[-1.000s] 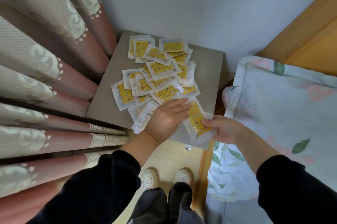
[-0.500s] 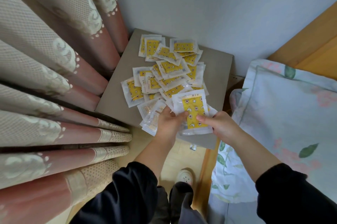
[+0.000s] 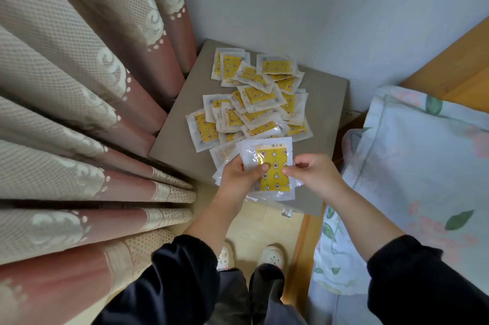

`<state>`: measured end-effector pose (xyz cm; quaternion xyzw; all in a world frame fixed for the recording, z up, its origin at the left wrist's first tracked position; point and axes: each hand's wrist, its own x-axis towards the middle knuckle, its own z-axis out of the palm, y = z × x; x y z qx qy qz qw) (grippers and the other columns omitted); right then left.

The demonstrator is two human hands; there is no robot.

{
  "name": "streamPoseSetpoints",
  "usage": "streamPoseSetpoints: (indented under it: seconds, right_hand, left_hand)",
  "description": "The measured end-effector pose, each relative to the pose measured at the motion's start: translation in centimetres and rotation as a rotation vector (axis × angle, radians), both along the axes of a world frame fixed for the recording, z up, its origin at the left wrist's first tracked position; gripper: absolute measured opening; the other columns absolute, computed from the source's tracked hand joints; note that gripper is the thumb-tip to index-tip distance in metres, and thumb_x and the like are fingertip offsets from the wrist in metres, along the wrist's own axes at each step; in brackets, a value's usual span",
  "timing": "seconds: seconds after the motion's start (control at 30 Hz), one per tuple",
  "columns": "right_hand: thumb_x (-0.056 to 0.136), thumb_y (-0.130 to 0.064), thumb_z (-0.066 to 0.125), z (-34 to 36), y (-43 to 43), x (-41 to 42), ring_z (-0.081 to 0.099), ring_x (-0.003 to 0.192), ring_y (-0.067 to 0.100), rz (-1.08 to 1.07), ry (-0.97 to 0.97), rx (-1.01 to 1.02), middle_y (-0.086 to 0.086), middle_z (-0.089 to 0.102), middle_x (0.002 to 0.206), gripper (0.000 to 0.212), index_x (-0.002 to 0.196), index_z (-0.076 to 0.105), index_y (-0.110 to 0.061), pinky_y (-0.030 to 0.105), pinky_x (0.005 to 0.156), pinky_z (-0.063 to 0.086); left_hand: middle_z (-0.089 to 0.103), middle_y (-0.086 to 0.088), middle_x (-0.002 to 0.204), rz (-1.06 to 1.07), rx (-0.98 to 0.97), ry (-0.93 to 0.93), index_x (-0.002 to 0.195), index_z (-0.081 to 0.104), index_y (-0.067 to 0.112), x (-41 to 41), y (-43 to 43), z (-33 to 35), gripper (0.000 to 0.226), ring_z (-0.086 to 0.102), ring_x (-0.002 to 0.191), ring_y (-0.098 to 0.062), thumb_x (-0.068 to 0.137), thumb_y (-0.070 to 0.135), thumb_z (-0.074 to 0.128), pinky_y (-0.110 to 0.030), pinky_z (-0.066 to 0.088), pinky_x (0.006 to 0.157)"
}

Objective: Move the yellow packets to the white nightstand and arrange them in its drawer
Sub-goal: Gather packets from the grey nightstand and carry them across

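Several yellow packets [image 3: 254,102] in clear wrappers lie scattered in a loose pile on the grey-brown top of a small nightstand [image 3: 180,129]. Over its near edge I hold a stack of packets [image 3: 274,166], yellow star-patterned face up. My left hand [image 3: 238,179] grips the stack from the left with the thumb on top. My right hand [image 3: 312,174] pinches its right edge with thumb and fingers. A metal drawer handle [image 3: 287,212] shows below the stack; the drawer itself is hidden.
Patterned pink and beige curtains [image 3: 79,126] hang close on the left. A floral pillow [image 3: 423,179] on a wood-framed bed borders the right. The grey wall [image 3: 317,7] stands behind the nightstand. My feet in light shoes [image 3: 272,257] stand on the pale floor.
I have lifted a packet off the nightstand's near edge and brought it upright onto the stack between both hands. The view has shifted closer.
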<state>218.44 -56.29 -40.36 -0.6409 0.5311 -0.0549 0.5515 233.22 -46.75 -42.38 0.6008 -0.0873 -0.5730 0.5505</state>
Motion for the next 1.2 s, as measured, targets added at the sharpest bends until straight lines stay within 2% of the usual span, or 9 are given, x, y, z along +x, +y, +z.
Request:
streamPoseSetpoints:
  seconds: [0.1,0.2,0.33,0.43,0.57,0.67,0.77,0.9,1.2]
  right_hand:
    - [0.085,-0.025,0.071,0.3,0.3,0.7,0.037,0.044,0.006,0.033,0.010,-0.020,0.002,0.047,0.052,0.033,0.069,0.066,0.004,0.018,0.047,0.029]
    - [0.090,-0.030,0.062,0.3,0.5,2.1,0.054,0.048,0.003,0.030,0.015,-0.031,0.004,0.064,0.064,0.031,0.075,0.068,-0.004,0.021,0.058,0.041]
    - [0.095,-0.028,0.055,-0.9,-0.3,3.1,0.061,0.090,0.005,0.145,0.132,-0.206,-0.007,0.065,0.101,0.024,0.111,0.063,-0.012,0.022,0.077,0.040]
    - [0.092,-0.028,0.060,-2.6,-0.5,3.1,0.049,0.122,0.021,0.419,0.325,-0.443,0.003,0.053,0.132,0.045,0.133,0.050,-0.013,0.028,0.092,0.041]
    - [0.090,-0.023,0.061,-4.0,0.0,4.0,0.015,0.143,0.027,0.927,0.541,-0.694,0.011,0.018,0.156,0.071,0.149,0.024,-0.011,0.036,0.116,0.014]
    - [0.087,-0.002,0.055,-4.5,0.2,5.4,-0.004,0.147,0.029,1.122,0.567,-0.855,0.010,-0.003,0.160,0.079,0.152,0.011,-0.013,0.041,0.116,-0.006]
    - [0.087,0.001,0.050,-5.1,0.1,7.4,-0.008,0.146,0.031,1.277,0.572,-0.988,0.009,-0.007,0.160,0.079,0.152,0.007,-0.014,0.046,0.114,-0.011]
    - [0.093,-0.008,0.048,-6.2,-0.1,9.0,-0.005,0.146,0.032,1.491,0.615,-1.057,0.009,-0.001,0.160,0.072,0.152,0.008,-0.015,0.050,0.115,-0.010]
    - [0.087,-0.010,0.056,-6.7,-1.3,9.7,0.025,0.136,0.034,1.378,0.717,-1.071,0.016,0.032,0.143,0.054,0.137,0.038,-0.003,0.050,0.116,0.008]
  left_hand:
    - [0.071,-0.015,0.105,-0.004,0.035,-0.012,0.104,0.067,0.010,0.6,0.1,-0.3,0.025,0.066,0.101,-0.036,0.081,0.000,0.070,-0.048,0.053,0.090]
    - [0.069,-0.015,0.105,0.126,0.041,0.098,0.107,0.064,0.010,2.2,0.9,-0.7,0.024,0.066,0.098,-0.032,0.085,0.000,0.065,-0.048,0.054,0.088]
    - [0.068,-0.010,0.112,0.292,0.014,0.206,0.115,0.061,0.015,6.1,2.4,-2.0,0.028,0.069,0.095,-0.020,0.091,0.003,0.057,-0.036,0.058,0.079]
    - [0.067,-0.010,0.108,0.321,0.086,0.176,0.108,0.062,0.017,8.7,3.8,-3.2,0.022,0.070,0.082,-0.016,0.094,0.003,0.053,-0.038,0.059,0.071]
    - [0.066,-0.014,0.109,0.283,0.134,0.182,0.116,0.059,0.010,10.2,5.1,-4.4,0.025,0.071,0.079,-0.018,0.094,0.001,0.052,-0.038,0.060,0.068]
    - [0.066,-0.015,0.107,0.268,0.188,0.183,0.116,0.058,0.008,10.3,5.5,-5.0,0.026,0.071,0.077,-0.019,0.092,0.000,0.054,-0.037,0.060,0.064]
    - [0.067,-0.014,0.105,0.267,0.236,0.172,0.115,0.059,0.008,10.3,5.7,-5.6,0.025,0.068,0.083,-0.023,0.091,-0.001,0.056,-0.038,0.059,0.066]
    - [0.068,-0.013,0.100,0.254,0.286,0.165,0.109,0.061,0.009,10.4,5.8,-6.3,0.022,0.070,0.078,-0.022,0.089,-0.002,0.058,-0.037,0.060,0.061]
    - [0.066,-0.019,0.110,0.235,0.325,0.198,0.115,0.059,0.007,10.2,5.5,-7.1,0.028,0.066,0.095,-0.032,0.088,-0.003,0.060,-0.051,0.053,0.082]
